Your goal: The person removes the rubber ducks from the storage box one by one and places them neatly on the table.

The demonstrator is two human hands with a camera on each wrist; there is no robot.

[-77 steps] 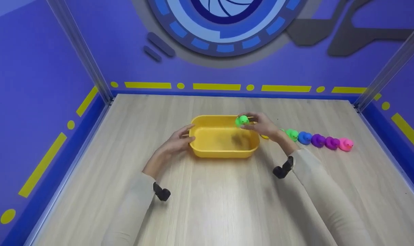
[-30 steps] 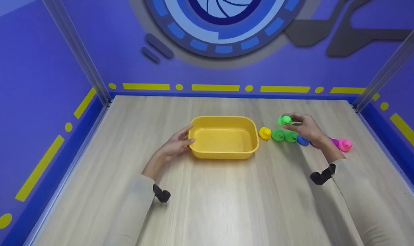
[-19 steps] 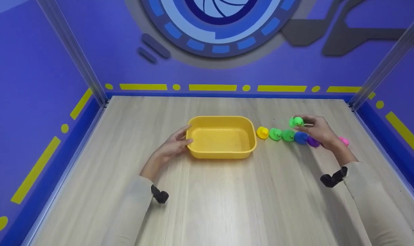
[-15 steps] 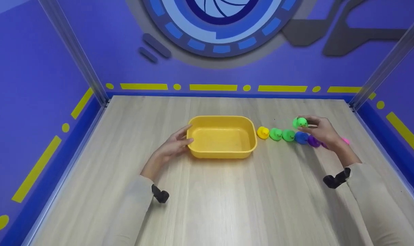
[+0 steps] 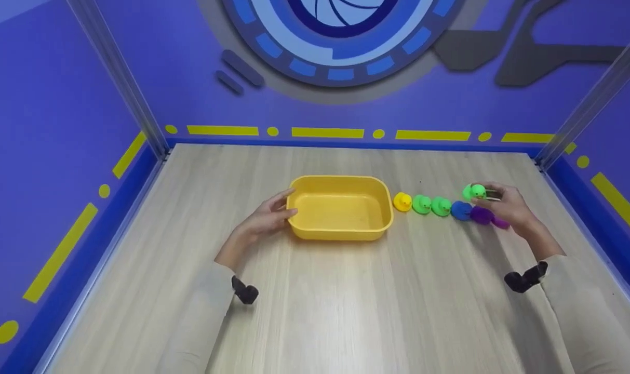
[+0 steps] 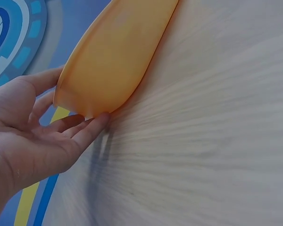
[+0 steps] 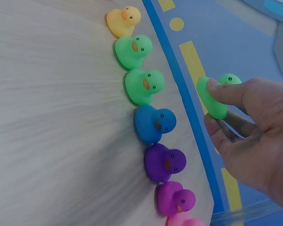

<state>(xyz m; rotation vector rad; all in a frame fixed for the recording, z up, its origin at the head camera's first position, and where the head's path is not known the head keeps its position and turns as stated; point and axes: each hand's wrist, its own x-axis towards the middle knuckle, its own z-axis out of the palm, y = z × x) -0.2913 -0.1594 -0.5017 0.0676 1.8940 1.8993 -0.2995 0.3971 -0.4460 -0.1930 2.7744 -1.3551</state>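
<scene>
Nearest me, the left hand rests with straight fingers against the short end of the shallow yellow plastic tub on the pale wooden table. Beyond and to the right, the right hand pinches a small bright green rubber duck just above a row of little rubber ducks. For a tidy placement, I'd lower it gently, upright, clear of its neighbours.
</scene>
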